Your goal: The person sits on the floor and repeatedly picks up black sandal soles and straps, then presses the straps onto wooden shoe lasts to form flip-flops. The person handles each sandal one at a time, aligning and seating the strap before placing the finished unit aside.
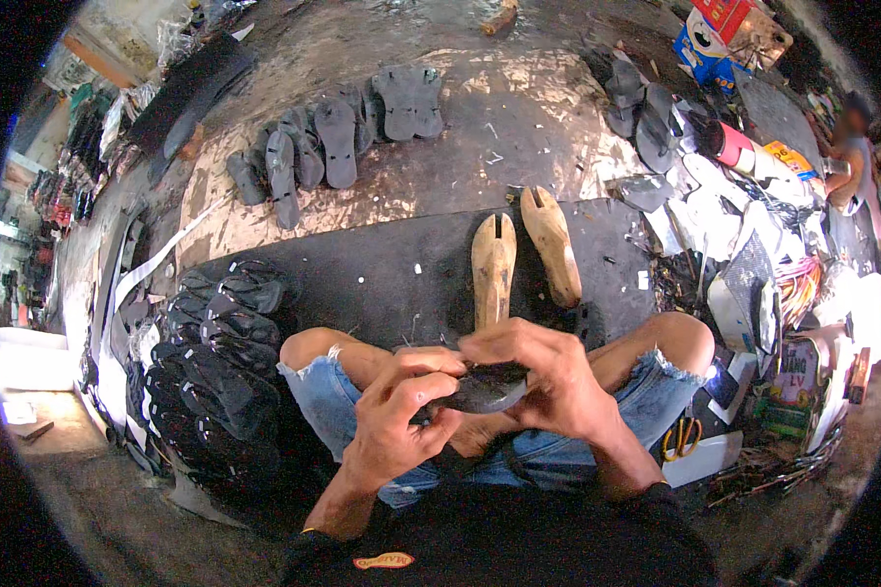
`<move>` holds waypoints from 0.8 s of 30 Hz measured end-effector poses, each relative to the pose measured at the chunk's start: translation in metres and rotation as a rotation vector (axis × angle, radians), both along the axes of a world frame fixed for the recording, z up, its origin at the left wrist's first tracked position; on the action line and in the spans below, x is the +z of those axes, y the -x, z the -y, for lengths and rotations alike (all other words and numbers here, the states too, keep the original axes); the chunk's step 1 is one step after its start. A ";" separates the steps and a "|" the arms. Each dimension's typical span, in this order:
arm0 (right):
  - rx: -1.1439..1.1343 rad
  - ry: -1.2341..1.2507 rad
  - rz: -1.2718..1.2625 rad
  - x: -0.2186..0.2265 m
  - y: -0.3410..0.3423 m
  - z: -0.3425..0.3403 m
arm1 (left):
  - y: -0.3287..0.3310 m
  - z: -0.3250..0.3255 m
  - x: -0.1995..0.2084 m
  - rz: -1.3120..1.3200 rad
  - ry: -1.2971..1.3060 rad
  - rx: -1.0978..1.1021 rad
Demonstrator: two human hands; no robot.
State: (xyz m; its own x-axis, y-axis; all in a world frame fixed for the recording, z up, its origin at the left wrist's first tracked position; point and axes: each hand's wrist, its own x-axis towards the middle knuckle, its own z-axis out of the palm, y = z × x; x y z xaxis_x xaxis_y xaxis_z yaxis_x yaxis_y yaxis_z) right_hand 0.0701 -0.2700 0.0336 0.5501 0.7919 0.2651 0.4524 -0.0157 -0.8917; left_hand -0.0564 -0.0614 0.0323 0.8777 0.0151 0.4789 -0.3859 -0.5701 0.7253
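Note:
Between my two hands, above my crossed legs, is a black sandal [489, 389], seen edge-on. My left hand [401, 406] grips one end with thumb and fingers. The other end is held by my right hand [553, 377], its fingers bent over the top. Much of the sandal is hidden behind my fingers, so its straps cannot be made out. Just beyond my hands, a wooden foot form [494, 264] with a slotted toe end lies on the dark mat [382, 274]. A second wooden foot form [552, 245] lies to its right, tilted a little.
Finished-looking black sandals [230, 342] are piled at my left. Several dark soles [336, 142] lie in a row farther off. Scissors with yellow handles [682, 438] rest by my right knee, near scraps and a tin [796, 382]. Another person [850, 161] is at the far right.

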 end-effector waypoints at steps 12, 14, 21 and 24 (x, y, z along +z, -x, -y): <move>-0.779 0.537 -0.261 -0.173 -0.092 0.000 | -0.084 -0.096 -0.068 -0.204 1.682 -0.021; -0.804 -0.015 -0.799 -0.170 -0.081 0.003 | -0.087 -0.103 -0.073 -0.099 1.775 0.109; -0.543 -0.175 -1.069 -0.040 0.038 0.039 | -0.049 -0.141 -0.062 0.448 1.300 0.485; -0.455 -0.085 -1.189 -0.030 0.053 0.027 | -0.047 -0.115 -0.034 0.557 1.197 0.560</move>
